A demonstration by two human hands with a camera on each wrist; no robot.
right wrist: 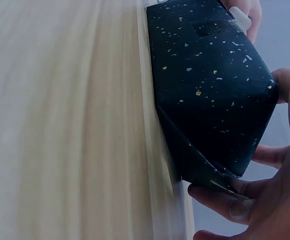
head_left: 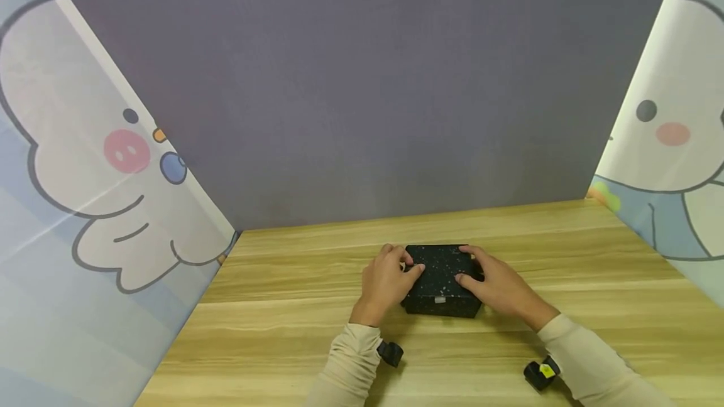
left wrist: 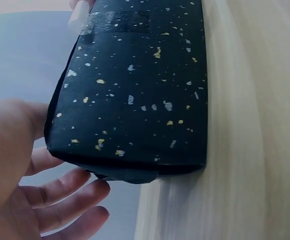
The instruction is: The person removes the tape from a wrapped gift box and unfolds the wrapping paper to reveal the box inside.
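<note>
Black box (head_left: pixel 438 272), one: speckled white and gold, resting on the surface near its middle, long side facing the person. Pale tab (head_left: pixel 440 299) at the upper front edge; strip of clear tape (left wrist: pixel 115 22) on the front face beside it. Folded flap (right wrist: pixel 197 162) at the right end, standing partly away from the body.

Hands, two, one at each end of the box. Left hand (head_left: pixel 384 281): partly closed, thumb on the top, fingers bent about the left end. Right hand (head_left: pixel 500 284): partly closed round the right end, thumb and a fingertip on the top, other fingers at the flap. Firmness of hold cannot be told; both hands cover parts of the ends in the head view.

Beige sleeves (head_left: pixel 594 363), with a black wrist camera at each cuff.

Surface (head_left: pixel 283 331): pale wood grain. Grey panel (head_left: pixel 362 80) upright behind it. Printed cartoon sheets (head_left: pixel 68 112) at both sides, well apart from the box.
</note>
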